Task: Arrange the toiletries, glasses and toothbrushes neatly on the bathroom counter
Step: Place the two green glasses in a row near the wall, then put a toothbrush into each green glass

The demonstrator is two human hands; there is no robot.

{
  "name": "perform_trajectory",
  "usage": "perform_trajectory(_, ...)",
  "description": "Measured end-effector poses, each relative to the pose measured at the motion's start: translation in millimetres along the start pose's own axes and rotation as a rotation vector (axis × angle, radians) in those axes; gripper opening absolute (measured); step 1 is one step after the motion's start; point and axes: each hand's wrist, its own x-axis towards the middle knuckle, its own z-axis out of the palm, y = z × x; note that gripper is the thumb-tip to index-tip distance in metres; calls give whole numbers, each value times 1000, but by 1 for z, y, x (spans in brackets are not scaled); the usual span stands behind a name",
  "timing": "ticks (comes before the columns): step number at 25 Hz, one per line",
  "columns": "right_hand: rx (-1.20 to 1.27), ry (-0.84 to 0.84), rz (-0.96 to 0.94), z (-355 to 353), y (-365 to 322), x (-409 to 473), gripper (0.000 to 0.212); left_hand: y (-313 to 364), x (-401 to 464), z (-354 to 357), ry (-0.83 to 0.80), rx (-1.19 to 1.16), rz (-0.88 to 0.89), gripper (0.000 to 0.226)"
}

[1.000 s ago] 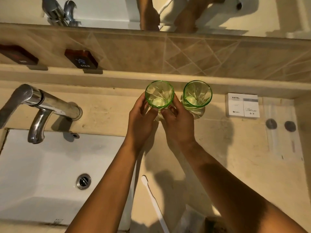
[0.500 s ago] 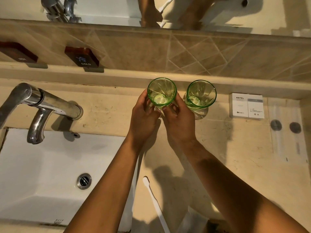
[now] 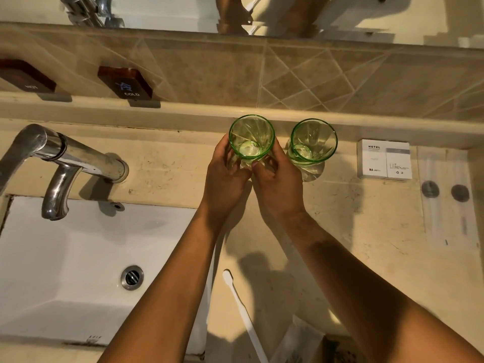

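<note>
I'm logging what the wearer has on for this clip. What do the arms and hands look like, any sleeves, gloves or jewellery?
Both forearms are bare along all that shows, with no sleeve in frame. The left hand and right hand wear no gloves. No watch, bracelet or ring is visible on the sides that show. Parts of the fingers are hidden, so rings there cannot be ruled out.

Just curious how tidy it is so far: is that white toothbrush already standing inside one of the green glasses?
No, the white toothbrush lies flat on the counter near the sink's edge, well short of both green glasses.
</note>
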Motion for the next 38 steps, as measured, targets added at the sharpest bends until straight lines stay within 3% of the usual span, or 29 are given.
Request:
perform_trajectory(5, 77, -57, 48, -10, -5, -25, 61, -1, -9, -1, -19, 11, -42, 59)
perform_trajectory(9, -205, -4, 31, -31, -17, -70, 47, -14, -47, -10, 61, 105, -246, 70)
perform_trajectory(11, -408, -29, 18, -42, -17, -99, 35, -23, -75, -22, 85, 191, -241, 59)
perform_trajectory(14, -635, -220, -1, -55, -6, -146, 14, -38, -124, -38, 143, 403, -182, 31)
perform_trajectory(18, -831, -453, -27, -66, 16, -206, 23, -53, -198, -46, 178, 605, -182, 13)
perform_trajectory(22, -956, -439, -58, -58, 27, -241, 32, -61, -241, -40, 146, 548, -394, 10)
perform_trajectory(25, -1003, -400, -90, -48, 32, -255, 31, -62, -252, -33, 90, 481, -483, 20)
perform_trajectory(29, -1041, -337, -58, -44, 35, -261, 27, -54, -256, -22, 55, 427, -500, 22)
perform_trajectory(34, -1055, -413, -67, -49, 41, -262, 19, -43, -263, -12, 37, 313, -481, 28)
perform_trajectory(38, -789, -426, 23, -61, 20, -253, 15, -27, -257, -7, 27, 201, -445, 27)
